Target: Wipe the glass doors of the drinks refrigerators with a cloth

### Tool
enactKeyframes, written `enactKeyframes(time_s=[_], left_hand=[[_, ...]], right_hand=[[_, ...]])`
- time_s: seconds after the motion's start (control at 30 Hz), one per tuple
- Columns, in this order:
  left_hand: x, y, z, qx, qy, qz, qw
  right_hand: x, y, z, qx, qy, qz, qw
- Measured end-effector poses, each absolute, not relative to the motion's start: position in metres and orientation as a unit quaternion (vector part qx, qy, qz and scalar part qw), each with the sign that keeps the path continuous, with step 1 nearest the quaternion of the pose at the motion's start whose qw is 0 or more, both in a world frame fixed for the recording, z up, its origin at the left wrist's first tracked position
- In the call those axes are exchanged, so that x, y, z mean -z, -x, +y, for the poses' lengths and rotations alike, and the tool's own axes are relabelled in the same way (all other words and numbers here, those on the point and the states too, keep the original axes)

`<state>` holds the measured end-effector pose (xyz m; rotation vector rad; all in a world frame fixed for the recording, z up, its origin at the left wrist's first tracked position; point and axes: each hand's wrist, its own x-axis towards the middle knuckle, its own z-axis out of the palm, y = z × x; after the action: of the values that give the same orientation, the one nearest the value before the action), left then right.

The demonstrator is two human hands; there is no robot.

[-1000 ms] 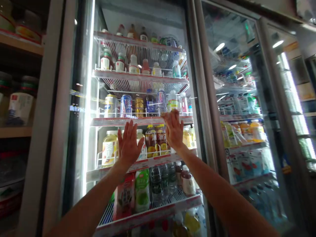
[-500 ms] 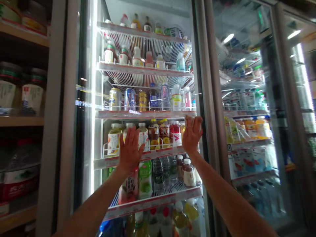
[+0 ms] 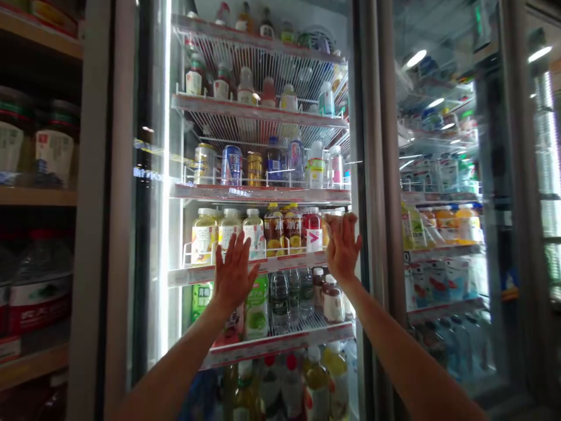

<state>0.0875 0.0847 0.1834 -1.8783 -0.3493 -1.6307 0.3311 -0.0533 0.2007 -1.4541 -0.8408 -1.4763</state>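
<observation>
My left hand [image 3: 235,273] is raised with its fingers spread, palm toward the glass door [image 3: 151,245] of a drinks fridge. Its fingertips overlap pale-labelled tea bottles [image 3: 204,237] on a middle shelf. Further right, my right hand [image 3: 344,248] is also raised, its fingers apart and slightly bent, near the door's right-hand frame [image 3: 370,234]. A bottle of red drink [image 3: 312,228] shows just left of it, behind the glass. Something pale shows by the right fingertips; I cannot tell whether it is held. Whether either palm touches the glass is unclear.
Lit fridge shelves [image 3: 258,193] hold cans and bottles above and below my hands. Another glass-doored fridge with juice bottles [image 3: 467,225] stands to the right. On the left, a wooden shelf [image 3: 37,197] carries jars [image 3: 52,146] and wrapped bottles.
The view has shifted so that the fridge shelves appear higher. Both hands sit slightly lower against the shelves, and more of the tea bottles shows above my left hand.
</observation>
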Motion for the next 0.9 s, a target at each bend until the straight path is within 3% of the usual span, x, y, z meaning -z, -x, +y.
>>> enactKeyframes(time_s=[0.13, 0.43, 0.7, 0.77, 0.9], left_hand=[[-0.173, -0.090, 0.082, 0.619, 0.709, -0.135, 0.311], [-0.147, -0.096, 0.071, 0.596, 0.730, -0.128, 0.310], [-0.113, -0.096, 0.068, 0.585, 0.745, -0.119, 0.299], [-0.106, -0.092, 0.069, 0.580, 0.747, -0.126, 0.298], [-0.098, -0.085, 0.071, 0.577, 0.744, -0.120, 0.316]], right_hand=[[-0.192, -0.328, -0.049, 0.567, 0.602, -0.292, 0.481], [-0.133, -0.256, -0.032, 0.578, 0.523, -0.560, 0.280], [-0.125, -0.338, -0.067, 0.568, 0.616, -0.298, 0.457], [-0.117, -0.327, -0.061, 0.563, 0.614, -0.320, 0.452], [-0.089, -0.268, -0.038, 0.570, 0.560, -0.480, 0.362]])
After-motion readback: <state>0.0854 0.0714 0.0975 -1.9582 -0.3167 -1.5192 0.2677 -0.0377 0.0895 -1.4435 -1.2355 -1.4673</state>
